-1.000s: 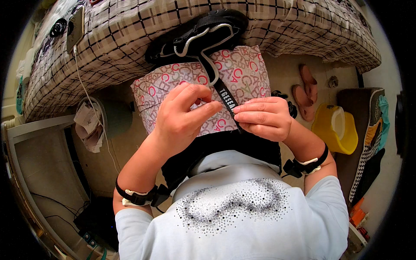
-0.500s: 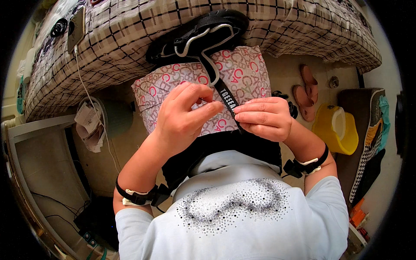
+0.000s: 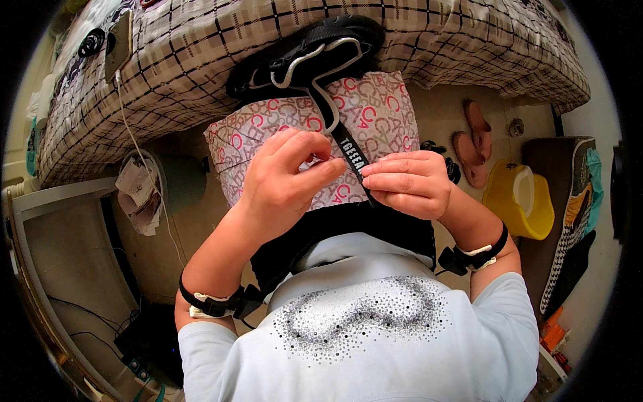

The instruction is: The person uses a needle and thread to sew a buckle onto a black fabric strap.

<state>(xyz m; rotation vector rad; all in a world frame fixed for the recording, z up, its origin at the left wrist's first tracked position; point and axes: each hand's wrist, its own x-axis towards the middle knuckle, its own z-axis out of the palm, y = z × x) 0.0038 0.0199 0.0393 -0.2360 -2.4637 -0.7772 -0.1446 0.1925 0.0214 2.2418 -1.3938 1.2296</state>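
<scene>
My right hand (image 3: 410,182) pinches a black strap (image 3: 345,149) with white lettering between its thumb and fingertips. That strap runs up to a black bag (image 3: 315,57) with pale piping, which leans against the bed's edge. Just left of the strap, my left hand (image 3: 281,181) is closed, its index finger bent over toward the thumb. What those fingers hold, if anything, is too small or hidden to make out. Beneath both hands lies a white cushion (image 3: 274,127) printed with pink and grey letters, resting on my lap.
A bed with a checked cover (image 3: 187,60) spans the far side. At left stand a bin (image 3: 177,181) holding papers and a hanging white cable (image 3: 127,127). To the right are pink slippers (image 3: 472,151) and a yellow tub (image 3: 516,201) on the floor.
The fingers of my left hand have shifted very slightly. My right hand, the strap and the bag look the same.
</scene>
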